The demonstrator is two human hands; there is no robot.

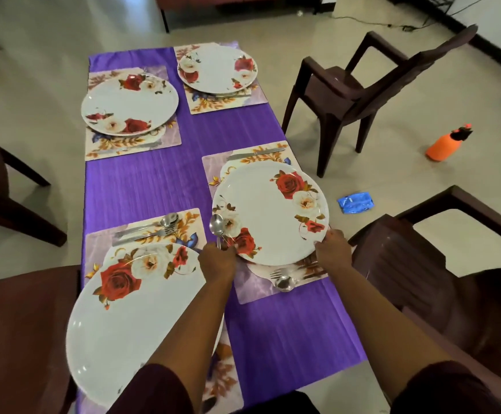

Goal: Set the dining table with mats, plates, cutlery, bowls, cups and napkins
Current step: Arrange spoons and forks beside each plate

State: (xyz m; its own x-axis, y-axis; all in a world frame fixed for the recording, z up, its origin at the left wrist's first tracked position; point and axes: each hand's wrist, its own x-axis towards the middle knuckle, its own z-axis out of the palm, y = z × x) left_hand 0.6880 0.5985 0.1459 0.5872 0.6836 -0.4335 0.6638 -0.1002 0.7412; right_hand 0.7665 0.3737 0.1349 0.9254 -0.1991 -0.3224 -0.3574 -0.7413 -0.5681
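Holding the near right plate (pixel 270 212) by its near rim, the left hand (pixel 217 259) and the right hand (pixel 332 249) grip it at two sides, over its mat (pixel 244 289) on the worktop (pixel 183 180). The left hand also pinches a spoon (pixel 217 227) against the rim. I judge the plate stiff, smooth and breakable, so opposite rim edges are the safe places to hold. It is white and round, with red and cream roses.
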